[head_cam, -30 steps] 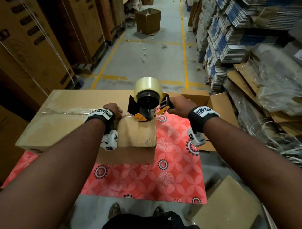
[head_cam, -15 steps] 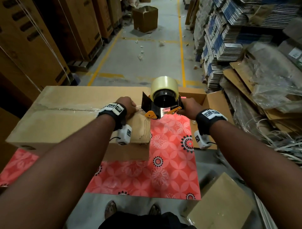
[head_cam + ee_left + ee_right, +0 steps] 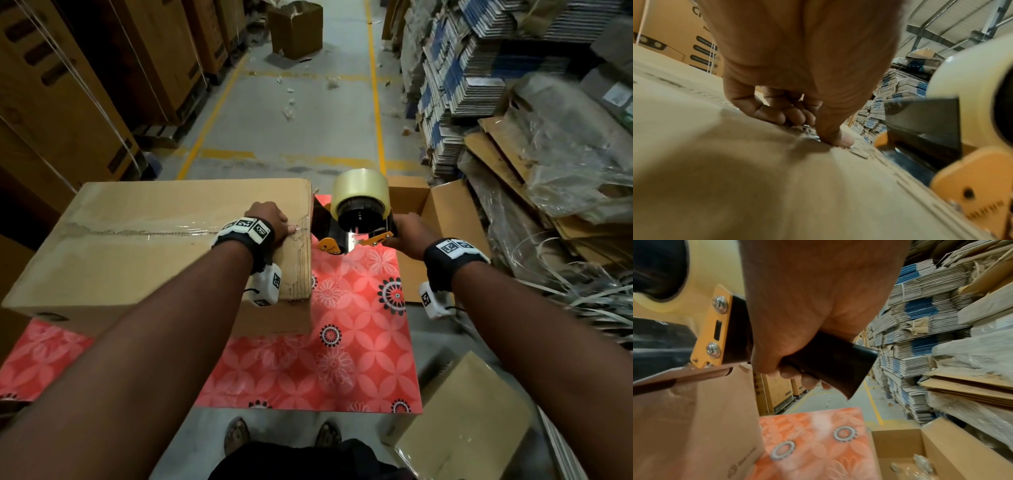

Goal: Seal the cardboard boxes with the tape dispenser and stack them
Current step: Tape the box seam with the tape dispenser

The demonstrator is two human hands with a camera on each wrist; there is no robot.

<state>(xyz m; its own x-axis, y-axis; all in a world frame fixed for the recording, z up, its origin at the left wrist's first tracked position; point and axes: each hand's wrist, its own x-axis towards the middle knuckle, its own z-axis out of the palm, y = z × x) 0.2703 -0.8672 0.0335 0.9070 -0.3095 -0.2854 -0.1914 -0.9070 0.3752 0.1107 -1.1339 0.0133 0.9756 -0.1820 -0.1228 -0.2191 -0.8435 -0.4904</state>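
Observation:
A large cardboard box [image 3: 144,246] lies on the red flowered table [image 3: 342,359], with a strip of clear tape [image 3: 137,233] along its top seam. My left hand [image 3: 269,222] rests at the seam's right end; in the left wrist view its fingers [image 3: 777,113] are curled and the thumb presses the tape end onto the box [image 3: 735,178]. My right hand [image 3: 406,234] grips the black handle [image 3: 828,361] of the tape dispenser [image 3: 356,219], which hangs just off the box's right edge. The dispenser [image 3: 931,129] carries a full clear roll.
An open cardboard box [image 3: 442,212] stands right of the table, another box [image 3: 472,421] on the floor at lower right. Stacks of flattened cartons [image 3: 462,85] and loose plastic fill the right side. Tall cartons [image 3: 51,102] line the left of the aisle.
The dispenser has travelled right, off the box's top and past its right edge. My left hand followed along the seam to the box's right end.

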